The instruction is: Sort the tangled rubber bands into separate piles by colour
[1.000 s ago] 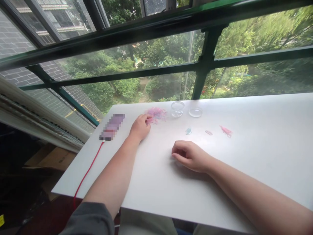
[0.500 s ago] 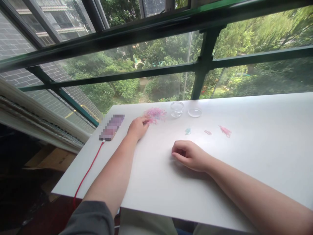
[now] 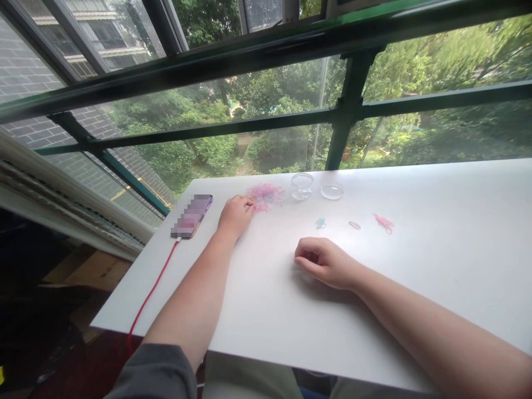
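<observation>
A loose pile of thin pink and bluish bands [image 3: 268,195] lies near the far edge of the white table [image 3: 257,310]. My left hand [image 3: 236,216] is at the pile's left front edge, fingers pinched together; what they hold, if anything, is too small to tell. My right hand [image 3: 320,260] rests on the table with its fingers curled in, and nothing shows in it. Beyond it lie a small teal cluster [image 3: 320,223], a pale pink piece [image 3: 354,225] and a small heap of pink bands [image 3: 383,223].
A clear round container [image 3: 301,187] and a clear shallow dish [image 3: 332,192] stand at the far edge. On the left lies a phone [image 3: 192,216] with a red cable [image 3: 154,285] running off the near edge. A green railing [image 3: 349,111] runs behind the table.
My left hand has drawn back very slightly from the pile, its fingertips shifting a little. The whole view has moved a few pixels; my right hand keeps its pose.
</observation>
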Demonstrator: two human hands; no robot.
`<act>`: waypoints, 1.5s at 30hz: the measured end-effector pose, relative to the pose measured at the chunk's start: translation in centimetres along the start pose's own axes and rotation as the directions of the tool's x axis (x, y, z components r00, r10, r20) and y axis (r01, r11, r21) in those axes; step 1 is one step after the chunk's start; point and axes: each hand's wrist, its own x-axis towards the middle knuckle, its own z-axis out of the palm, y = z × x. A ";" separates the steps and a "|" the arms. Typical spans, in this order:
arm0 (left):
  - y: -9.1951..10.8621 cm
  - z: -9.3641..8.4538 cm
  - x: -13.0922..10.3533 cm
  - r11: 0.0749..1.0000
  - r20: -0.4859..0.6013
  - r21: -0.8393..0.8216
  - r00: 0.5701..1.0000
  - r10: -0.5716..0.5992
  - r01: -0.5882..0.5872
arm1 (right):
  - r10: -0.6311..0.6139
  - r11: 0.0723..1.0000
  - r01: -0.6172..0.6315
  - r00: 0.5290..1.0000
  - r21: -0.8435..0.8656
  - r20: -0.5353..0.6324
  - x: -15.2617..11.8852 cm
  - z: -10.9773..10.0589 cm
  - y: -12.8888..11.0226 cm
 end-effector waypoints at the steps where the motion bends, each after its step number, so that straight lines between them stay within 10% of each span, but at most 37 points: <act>1: 0.2 -0.2 -0.1 1.000 -0.022 -0.023 1.000 0.003 -0.003 | 0.002 1.000 -0.002 1.000 0.004 -0.001 0.0 0.0 0.0; 7: 3.2 -0.3 -1.4 0.816 0.154 -0.575 0.987 0.041 0.056 | 0.018 0.999 -0.015 0.997 0.038 -0.080 0.2 0.2 0.2; 11: 5.9 0.6 -2.8 0.674 0.407 -0.716 0.892 0.196 0.179 | 0.054 0.993 -0.027 0.971 0.116 -0.232 0.3 0.4 0.7; 17: 7.3 0.9 -3.8 0.696 0.536 -0.682 0.801 0.267 0.224 | 0.020 0.998 0.004 0.918 0.060 -0.395 0.5 0.2 0.9; 29: 6.6 0.9 -3.6 0.703 0.572 -0.663 0.781 0.252 0.259 | 0.162 0.969 -0.227 0.881 -0.098 -0.444 0.6 -0.5 0.9; 45: 6.7 0.3 -3.5 0.890 0.420 -0.390 0.815 0.399 -0.234 | 0.140 0.896 -0.251 0.943 -0.367 -0.303 0.2 -0.7 0.5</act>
